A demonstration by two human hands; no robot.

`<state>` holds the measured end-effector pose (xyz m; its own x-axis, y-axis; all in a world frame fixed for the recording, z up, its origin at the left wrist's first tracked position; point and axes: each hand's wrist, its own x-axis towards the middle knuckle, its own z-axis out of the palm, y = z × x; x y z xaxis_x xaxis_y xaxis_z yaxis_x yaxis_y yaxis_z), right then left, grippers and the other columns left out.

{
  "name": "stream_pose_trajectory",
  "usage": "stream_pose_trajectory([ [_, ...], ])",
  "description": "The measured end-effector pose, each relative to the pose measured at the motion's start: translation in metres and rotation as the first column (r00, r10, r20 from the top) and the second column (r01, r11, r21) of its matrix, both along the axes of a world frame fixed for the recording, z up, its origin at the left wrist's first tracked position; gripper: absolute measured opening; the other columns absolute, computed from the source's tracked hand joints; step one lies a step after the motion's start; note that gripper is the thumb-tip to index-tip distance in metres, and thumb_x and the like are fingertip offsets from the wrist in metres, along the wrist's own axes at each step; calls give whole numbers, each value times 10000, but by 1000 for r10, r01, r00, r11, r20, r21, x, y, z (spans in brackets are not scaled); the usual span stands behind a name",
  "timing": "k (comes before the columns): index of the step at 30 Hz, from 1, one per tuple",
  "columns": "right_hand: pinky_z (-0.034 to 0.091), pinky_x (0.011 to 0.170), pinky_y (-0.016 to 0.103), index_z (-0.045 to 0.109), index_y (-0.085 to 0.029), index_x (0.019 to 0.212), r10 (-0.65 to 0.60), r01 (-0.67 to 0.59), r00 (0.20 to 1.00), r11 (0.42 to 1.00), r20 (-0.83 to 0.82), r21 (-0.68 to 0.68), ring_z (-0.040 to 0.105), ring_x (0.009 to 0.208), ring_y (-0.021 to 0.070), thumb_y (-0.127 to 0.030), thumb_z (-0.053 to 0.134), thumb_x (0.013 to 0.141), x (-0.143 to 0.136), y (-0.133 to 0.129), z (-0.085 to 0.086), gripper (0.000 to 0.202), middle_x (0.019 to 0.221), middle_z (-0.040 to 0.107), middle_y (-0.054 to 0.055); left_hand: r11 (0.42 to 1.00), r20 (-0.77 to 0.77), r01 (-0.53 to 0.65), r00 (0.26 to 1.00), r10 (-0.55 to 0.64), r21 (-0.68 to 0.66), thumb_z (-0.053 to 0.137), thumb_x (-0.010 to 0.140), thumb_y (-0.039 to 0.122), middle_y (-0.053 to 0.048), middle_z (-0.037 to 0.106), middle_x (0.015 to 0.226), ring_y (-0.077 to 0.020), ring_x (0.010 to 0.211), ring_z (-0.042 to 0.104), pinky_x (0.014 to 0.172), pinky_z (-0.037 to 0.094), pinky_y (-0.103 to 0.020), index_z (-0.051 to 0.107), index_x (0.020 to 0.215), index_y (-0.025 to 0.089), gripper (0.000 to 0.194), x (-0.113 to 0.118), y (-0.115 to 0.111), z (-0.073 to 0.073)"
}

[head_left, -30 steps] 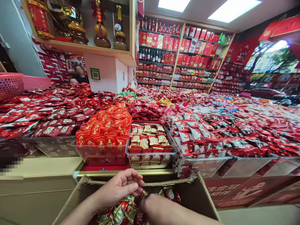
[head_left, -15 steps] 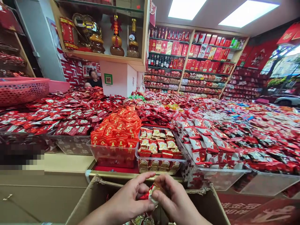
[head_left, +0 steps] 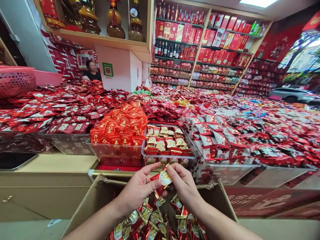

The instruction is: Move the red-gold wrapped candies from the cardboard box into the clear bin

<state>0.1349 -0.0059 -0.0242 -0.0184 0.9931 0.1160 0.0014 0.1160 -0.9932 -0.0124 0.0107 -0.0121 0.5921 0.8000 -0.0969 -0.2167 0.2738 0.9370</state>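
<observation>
Between both hands, above a cardboard box [head_left: 87, 203], is a small red and gold wrapped candy [head_left: 163, 179]. My left hand [head_left: 140, 186] grips its left side with the thumb on the front. The thumb and fingers of my right hand [head_left: 183, 183] pinch its upper right corner. Many similar red and gold candies [head_left: 152, 220] lie loose in the box below. Just beyond my hands stands a clear plastic bin [head_left: 170, 156] with the same kind of candy set in rows.
Left of that bin is another bin [head_left: 115, 153] heaped with orange-red packets. White and red packets [head_left: 215, 136] fill bins on the right. A dark tray [head_left: 17, 160] lies on the counter at left. A person [head_left: 92, 71] is at the back left, near a QR sign [head_left: 107, 70].
The view has tilted down, showing more of the box's candies. The candy between my hands has turned so its printed front shows, and my right hand now pinches its corner.
</observation>
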Motion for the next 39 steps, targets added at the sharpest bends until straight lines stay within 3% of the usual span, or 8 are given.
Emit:
stream_pose_trajectory([
  [8,373,435,199,529,-169,706,-73,67,997,985,26,160,418,503,84,-389,484,797,9,-1,1,242,590,459,-28,987,17,-50,998,53,-150,571,782,317,-73,635,932,-166,692,653,577,481,-227,481,1100,180,358,-2,-7,4],
  [12,453,618,263,597,-190,821,-164,21,959,857,233,515,530,689,133,-201,512,797,18,-2,5,90,741,570,26,983,78,-39,996,53,-180,460,843,368,-91,633,920,-169,710,648,595,472,-235,510,1036,149,296,-6,-6,7],
  [14,464,665,277,591,-209,915,-166,-59,937,792,307,608,548,764,140,-122,502,790,20,-4,6,177,825,582,42,982,118,-87,987,108,-169,505,828,321,-82,646,893,-162,737,638,646,479,-253,508,1015,150,253,-8,-4,7],
  [19,462,741,342,525,-199,1016,-216,-187,856,717,470,672,517,891,182,-137,604,720,22,-6,6,313,943,564,74,973,122,-229,966,227,6,656,714,161,-56,622,1039,-162,935,578,818,452,-268,531,945,172,263,-10,1,8],
  [24,461,731,367,524,-196,950,-298,-221,808,647,508,730,507,881,185,-76,576,729,23,-3,5,256,918,591,69,954,42,-186,983,181,236,635,724,117,-50,604,1067,-174,976,561,835,459,-265,511,1009,198,321,-9,-4,6],
  [31,465,747,370,512,-182,974,-317,-231,810,602,494,765,510,910,196,-25,564,720,22,-4,6,303,946,591,90,934,-10,-167,984,179,315,628,732,138,-45,513,1193,-206,1063,500,911,410,-309,457,1106,268,431,-13,-9,3],
  [35,480,685,310,482,-158,1044,-259,-243,849,582,460,776,551,822,172,-77,537,761,21,-2,3,299,910,605,93,914,-68,-120,985,158,387,664,694,166,-37,594,1034,-209,988,538,829,449,-276,585,983,246,310,-19,-1,1],
  [39,465,574,257,524,-172,928,-227,-240,857,617,462,749,552,645,136,-183,473,819,17,2,-5,120,742,613,47,910,-74,-190,970,232,368,629,723,256,-1,605,688,-116,630,553,580,456,-190,631,695,177,84,-19,5,0],
])
